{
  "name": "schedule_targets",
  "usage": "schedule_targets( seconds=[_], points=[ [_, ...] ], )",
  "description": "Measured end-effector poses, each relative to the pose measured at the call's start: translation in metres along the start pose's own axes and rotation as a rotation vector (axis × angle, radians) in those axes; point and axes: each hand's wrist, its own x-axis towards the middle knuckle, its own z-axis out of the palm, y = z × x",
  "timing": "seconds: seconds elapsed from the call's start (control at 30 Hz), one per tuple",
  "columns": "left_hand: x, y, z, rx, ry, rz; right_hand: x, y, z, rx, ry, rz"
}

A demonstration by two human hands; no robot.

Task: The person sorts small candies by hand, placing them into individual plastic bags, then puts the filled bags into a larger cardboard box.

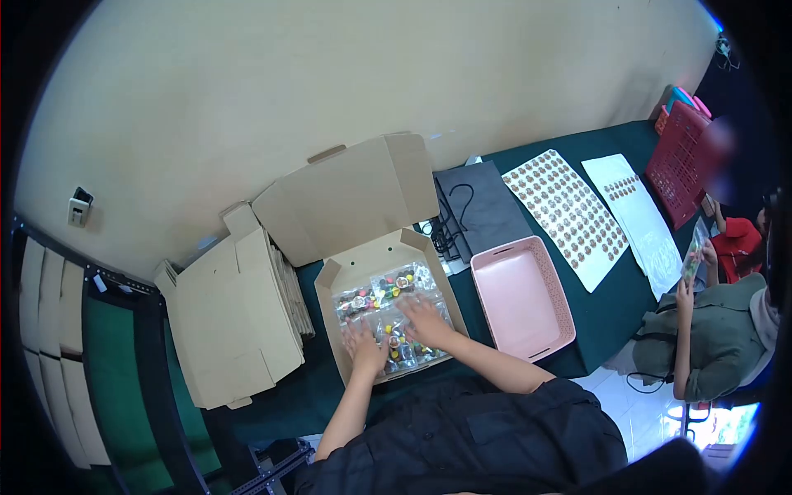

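Note:
An open cardboard box (327, 280) stands at the middle of the table, its lid raised toward the wall. Clear plastic packets (396, 283) with small colourful pieces lie flat inside it. My left hand (364, 345) rests on the packets at the box's left side, fingers spread. On the right side, my right hand (425, 320) lies over the packets with its fingers apart. Neither hand grips anything. Parts of the packets are hidden under both hands.
Flattened cardboard boxes (227, 322) are stacked on the left. To the right are a pink basket (524, 301), black bags (487, 206), sticker sheets (569, 214) and a red basket (678, 161). A co-worker (726, 330) holds a packet at far right.

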Motion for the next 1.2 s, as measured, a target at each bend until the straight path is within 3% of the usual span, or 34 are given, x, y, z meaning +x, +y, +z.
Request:
schedule_targets(
  seconds=[0.03, 0.1, 0.17, 0.4, 0.47, 0.67, 0.77, 0.87, 0.93, 1.0, 1.07, 1.1, 1.17, 1.2],
  points=[
    [-0.008, -0.004, 0.002, -0.017, -0.109, -0.019, -0.006, -0.001, 0.006, -0.001, -0.003, -0.005],
    [-0.022, -0.013, 0.007, -0.035, -0.218, -0.048, -0.019, 0.000, 0.014, 0.062, -0.402, 0.012],
    [-0.032, -0.023, 0.014, -0.082, -0.324, 0.002, -0.030, 0.003, 0.017, 0.001, -0.388, -0.042],
    [-0.044, -0.031, 0.015, -0.144, -0.236, 0.072, -0.040, 0.004, 0.012, 0.090, -0.171, -0.087],
    [-0.048, -0.029, 0.006, -0.129, -0.250, 0.096, -0.047, -0.006, -0.003, 0.320, -0.347, 0.090],
    [-0.064, -0.018, -0.008, -0.265, -0.126, 0.195, -0.080, -0.016, -0.038, 0.404, -0.051, 0.059],
    [-0.069, -0.012, -0.006, -0.425, 0.083, 0.306, -0.099, -0.014, -0.056, 0.349, 0.303, 0.111],
    [-0.068, -0.014, 0.004, -0.442, 0.035, 0.370, -0.116, 0.000, -0.079, 0.354, 0.510, 0.291],
    [-0.068, -0.011, 0.008, -0.407, -0.013, 0.332, -0.131, 0.031, -0.078, 0.122, 0.762, 0.351],
    [-0.068, -0.011, 0.015, -0.373, -0.060, 0.290, -0.148, 0.081, -0.071, 0.005, 0.777, 0.568],
    [-0.064, -0.016, 0.027, -0.253, 0.073, 0.341, -0.164, 0.127, -0.053, -0.041, 0.795, 0.850],
    [-0.066, -0.012, 0.022, -0.243, 0.082, 0.341, -0.170, 0.137, -0.050, -0.046, 0.794, 0.850],
    [-0.066, -0.013, 0.022, -0.253, 0.074, 0.362, -0.173, 0.144, -0.044, -0.145, 0.684, 1.109],
    [-0.066, -0.015, 0.021, -0.260, 0.067, 0.384, -0.169, 0.136, -0.049, -0.142, 0.683, 1.102]
  ],
)
